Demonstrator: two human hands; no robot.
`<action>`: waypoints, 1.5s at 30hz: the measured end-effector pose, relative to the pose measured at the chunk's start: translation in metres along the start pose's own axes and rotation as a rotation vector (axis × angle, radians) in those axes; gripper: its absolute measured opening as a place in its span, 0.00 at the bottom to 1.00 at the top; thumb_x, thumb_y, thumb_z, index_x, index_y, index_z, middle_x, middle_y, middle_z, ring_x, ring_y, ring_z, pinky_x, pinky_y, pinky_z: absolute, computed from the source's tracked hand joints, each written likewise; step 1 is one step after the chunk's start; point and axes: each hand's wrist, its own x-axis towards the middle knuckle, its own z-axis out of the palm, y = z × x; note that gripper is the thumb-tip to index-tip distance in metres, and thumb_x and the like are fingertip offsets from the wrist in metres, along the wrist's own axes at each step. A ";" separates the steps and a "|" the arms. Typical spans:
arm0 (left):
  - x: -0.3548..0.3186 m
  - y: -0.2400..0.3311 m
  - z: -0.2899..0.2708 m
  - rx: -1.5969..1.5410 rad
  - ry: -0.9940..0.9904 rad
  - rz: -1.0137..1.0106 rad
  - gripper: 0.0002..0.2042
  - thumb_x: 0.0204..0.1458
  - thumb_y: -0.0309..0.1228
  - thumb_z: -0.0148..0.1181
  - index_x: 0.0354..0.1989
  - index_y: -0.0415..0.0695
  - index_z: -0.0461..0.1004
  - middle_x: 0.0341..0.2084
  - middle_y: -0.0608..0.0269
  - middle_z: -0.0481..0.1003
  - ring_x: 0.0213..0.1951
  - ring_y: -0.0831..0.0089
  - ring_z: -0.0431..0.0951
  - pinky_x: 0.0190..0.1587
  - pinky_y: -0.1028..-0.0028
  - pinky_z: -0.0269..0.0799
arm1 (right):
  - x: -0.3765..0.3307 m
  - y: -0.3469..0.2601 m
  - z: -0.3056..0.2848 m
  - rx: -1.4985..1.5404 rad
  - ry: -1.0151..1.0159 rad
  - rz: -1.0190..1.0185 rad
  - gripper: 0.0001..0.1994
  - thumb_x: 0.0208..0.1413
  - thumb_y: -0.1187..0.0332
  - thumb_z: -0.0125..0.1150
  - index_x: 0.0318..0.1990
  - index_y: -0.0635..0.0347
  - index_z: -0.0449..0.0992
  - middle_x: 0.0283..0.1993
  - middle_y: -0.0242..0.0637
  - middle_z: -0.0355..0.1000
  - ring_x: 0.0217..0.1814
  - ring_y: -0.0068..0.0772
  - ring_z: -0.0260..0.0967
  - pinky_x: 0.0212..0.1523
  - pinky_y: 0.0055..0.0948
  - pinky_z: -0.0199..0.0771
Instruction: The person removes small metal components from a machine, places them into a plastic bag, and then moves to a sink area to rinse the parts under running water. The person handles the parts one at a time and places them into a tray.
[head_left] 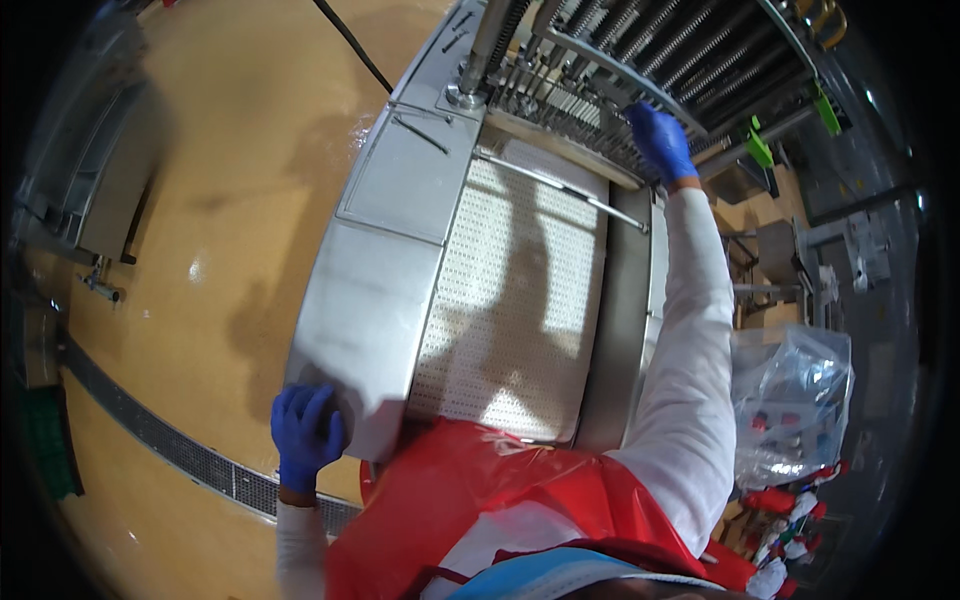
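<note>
A person in a red plastic apron (480, 500) and white sleeves is leaning over a stainless steel conveyor machine (385, 250), both hands in blue gloves. The left hand (305, 432) is resting on the near left corner of the machine's steel side panel, fingers curled together over the rounded edge. The right hand (660, 140) is reaching far forward, arm stretched straight, and is closing its fingers on a metal bar of the rack of steel rods and springs (640, 60) standing at the far end of the belt; how tightly it is gripping I cannot tell.

Between the two hands the white perforated belt (520, 300) is running away from the person, bare, with light falling across it in patches and the person's shadow lying over its middle. A thin steel rod (560, 187) is crossing the belt just in front of the rack.

To the left the tan floor (230, 200) is shining wet, and a grated drain channel (170, 440) is cutting diagonally across it. A black cable (350, 42) is trailing over the floor toward the machine's far corner. To the right, beside the machine, a clear plastic bag (790, 400) is sitting open with red and white items heaped near it.
</note>
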 end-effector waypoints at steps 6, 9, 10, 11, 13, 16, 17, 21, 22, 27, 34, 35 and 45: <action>-0.001 0.002 0.001 -0.026 -0.019 -0.007 0.19 0.51 0.33 0.64 0.52 0.43 0.77 0.42 0.51 0.76 0.47 0.46 0.75 0.56 0.50 0.70 | -0.012 -0.013 0.010 0.317 0.676 -0.321 0.08 0.66 0.62 0.60 0.43 0.54 0.76 0.28 0.52 0.77 0.30 0.61 0.77 0.29 0.52 0.76; 0.000 0.001 0.000 0.003 0.013 -0.008 0.19 0.51 0.33 0.64 0.51 0.43 0.77 0.42 0.51 0.76 0.47 0.46 0.75 0.56 0.50 0.70 | -0.010 -0.006 0.010 0.081 0.282 -0.238 0.09 0.66 0.61 0.60 0.40 0.55 0.75 0.27 0.50 0.76 0.29 0.62 0.75 0.27 0.53 0.74; 0.001 0.000 0.003 0.015 0.021 -0.002 0.19 0.51 0.33 0.64 0.51 0.43 0.77 0.42 0.51 0.76 0.46 0.46 0.76 0.56 0.50 0.71 | -0.003 -0.008 -0.009 0.162 0.358 -0.275 0.09 0.67 0.61 0.60 0.39 0.56 0.74 0.27 0.50 0.76 0.29 0.62 0.75 0.27 0.53 0.74; -0.004 0.004 0.001 0.026 0.005 -0.006 0.19 0.51 0.33 0.63 0.51 0.43 0.76 0.42 0.51 0.76 0.46 0.46 0.76 0.56 0.50 0.71 | 0.003 -0.032 -0.030 0.233 0.435 -0.183 0.09 0.67 0.61 0.59 0.39 0.56 0.74 0.27 0.50 0.76 0.28 0.62 0.74 0.26 0.54 0.72; -0.002 0.004 0.000 0.010 -0.011 0.001 0.18 0.51 0.33 0.63 0.51 0.43 0.77 0.42 0.51 0.76 0.46 0.47 0.76 0.55 0.51 0.71 | 0.000 -0.033 -0.029 0.397 0.454 -0.078 0.10 0.68 0.61 0.57 0.39 0.57 0.73 0.29 0.50 0.77 0.29 0.63 0.75 0.27 0.54 0.72; 0.000 0.000 0.003 -0.039 -0.012 0.019 0.18 0.51 0.33 0.63 0.51 0.42 0.76 0.41 0.51 0.76 0.45 0.47 0.76 0.54 0.51 0.71 | -0.020 -0.001 0.032 0.092 -0.092 -0.239 0.11 0.68 0.60 0.54 0.41 0.56 0.76 0.36 0.53 0.79 0.37 0.65 0.77 0.37 0.56 0.78; -0.002 -0.001 0.003 -0.045 -0.004 0.008 0.18 0.51 0.32 0.63 0.51 0.42 0.76 0.41 0.51 0.76 0.45 0.47 0.76 0.54 0.51 0.71 | -0.030 -0.007 0.032 0.067 -0.104 -0.269 0.11 0.67 0.60 0.55 0.40 0.56 0.76 0.35 0.52 0.79 0.36 0.64 0.77 0.36 0.56 0.77; 0.001 0.005 0.002 -0.006 -0.028 -0.003 0.18 0.51 0.32 0.63 0.50 0.42 0.76 0.40 0.51 0.76 0.45 0.47 0.76 0.53 0.51 0.71 | -0.021 -0.021 -0.011 0.283 0.278 -0.208 0.11 0.67 0.61 0.58 0.36 0.58 0.74 0.30 0.49 0.77 0.33 0.63 0.76 0.31 0.52 0.73; -0.002 0.005 0.002 -0.006 -0.029 0.003 0.17 0.51 0.32 0.63 0.50 0.42 0.77 0.40 0.51 0.76 0.45 0.47 0.76 0.53 0.51 0.71 | -0.014 -0.023 -0.020 0.358 0.373 -0.166 0.10 0.67 0.62 0.60 0.37 0.57 0.72 0.27 0.49 0.74 0.32 0.63 0.74 0.28 0.50 0.70; 0.002 0.003 0.002 -0.028 0.009 0.021 0.17 0.50 0.32 0.63 0.50 0.42 0.77 0.40 0.52 0.76 0.45 0.47 0.76 0.52 0.52 0.71 | -0.013 -0.016 0.012 -0.069 -0.043 -0.012 0.11 0.68 0.59 0.58 0.41 0.56 0.74 0.34 0.53 0.78 0.41 0.60 0.79 0.36 0.49 0.78; 0.002 0.005 0.002 0.017 0.015 0.013 0.17 0.50 0.34 0.63 0.48 0.42 0.78 0.40 0.53 0.77 0.45 0.49 0.76 0.51 0.54 0.73 | 0.003 -0.025 -0.053 0.377 0.502 -0.146 0.10 0.68 0.62 0.60 0.38 0.57 0.73 0.25 0.51 0.73 0.25 0.62 0.71 0.25 0.45 0.70; 0.002 0.004 0.002 0.004 0.006 0.005 0.17 0.50 0.34 0.63 0.48 0.42 0.79 0.40 0.53 0.77 0.45 0.49 0.76 0.51 0.54 0.73 | 0.001 -0.015 -0.058 0.394 0.585 -0.128 0.09 0.69 0.62 0.59 0.39 0.57 0.74 0.24 0.50 0.73 0.23 0.59 0.70 0.25 0.43 0.69; 0.004 0.001 0.006 0.027 -0.004 0.038 0.18 0.50 0.32 0.63 0.50 0.40 0.78 0.41 0.51 0.76 0.45 0.47 0.75 0.51 0.53 0.73 | -0.052 0.063 -0.008 0.118 0.349 0.060 0.17 0.69 0.53 0.57 0.32 0.57 0.72 0.25 0.51 0.73 0.28 0.62 0.73 0.29 0.52 0.71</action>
